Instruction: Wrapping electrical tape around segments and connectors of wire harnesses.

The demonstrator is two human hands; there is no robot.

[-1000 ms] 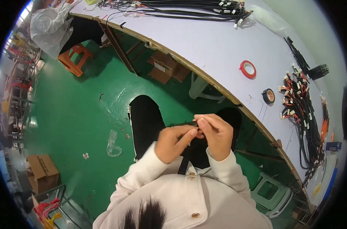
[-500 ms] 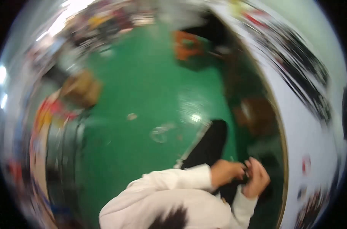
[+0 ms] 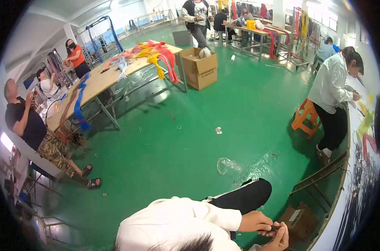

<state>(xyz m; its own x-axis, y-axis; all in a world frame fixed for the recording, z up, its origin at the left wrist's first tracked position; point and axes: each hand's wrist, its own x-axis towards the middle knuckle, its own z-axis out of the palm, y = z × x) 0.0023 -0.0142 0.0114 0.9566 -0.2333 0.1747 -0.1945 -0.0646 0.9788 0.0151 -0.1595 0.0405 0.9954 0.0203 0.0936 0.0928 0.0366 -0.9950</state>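
Note:
At the lower right, my left hand [image 3: 255, 221] reaches in from the left in a white sleeve, its fingers closed. My right hand [image 3: 279, 239] comes up from the bottom edge and meets it, thumb and fingers pinched together. Between the fingertips of both hands is a small dark piece [image 3: 275, 228]; it is mostly covered, and its kind cannot be made out. The hands are held above the floor beside my black-trousered leg [image 3: 244, 196].
A white worktable [image 3: 344, 213] with dark cables runs along the right. Beneath it stands a cardboard box [image 3: 300, 219]. A co-worker [image 3: 332, 92] leans over it by an orange stool [image 3: 306, 119]. Wire bundles [image 3: 160, 58] lie on a long table at left; other people stand around.
The view has swung up and become sharper, showing more of the room. My hands sit lower in the picture, still together at the small dark piece.

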